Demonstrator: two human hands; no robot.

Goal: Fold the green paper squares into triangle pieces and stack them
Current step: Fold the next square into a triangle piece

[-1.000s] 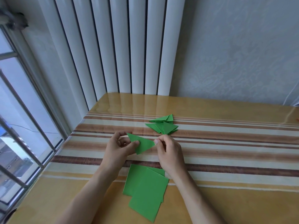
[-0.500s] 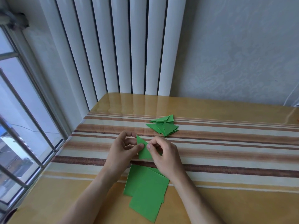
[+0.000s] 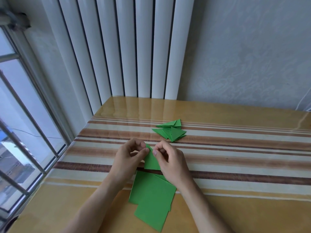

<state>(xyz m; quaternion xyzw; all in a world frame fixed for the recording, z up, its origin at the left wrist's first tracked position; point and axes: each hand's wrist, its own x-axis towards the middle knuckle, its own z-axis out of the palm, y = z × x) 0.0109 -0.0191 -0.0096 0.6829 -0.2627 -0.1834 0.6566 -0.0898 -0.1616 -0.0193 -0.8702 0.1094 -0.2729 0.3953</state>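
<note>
A folded green paper triangle (image 3: 151, 161) stands point-up between my hands, just above the table. My left hand (image 3: 130, 157) pinches its top left edge with thumb and fingers. My right hand (image 3: 170, 161) pinches its right edge near the tip. Below them, flat green paper squares (image 3: 152, 198) lie overlapping near the table's front. A loose pile of folded green triangles (image 3: 170, 131) lies farther back on the striped cloth.
The table (image 3: 235, 174) has a glossy striped cover. A white radiator (image 3: 127, 47) stands behind it against the wall. A barred window (image 3: 21, 132) runs along the left edge of the table. A white cord (image 3: 303, 101) hangs at the far right.
The triangle has turned from lying sideways to pointing up. My right hand moved left, so both hands now pinch it close together near its tip.
</note>
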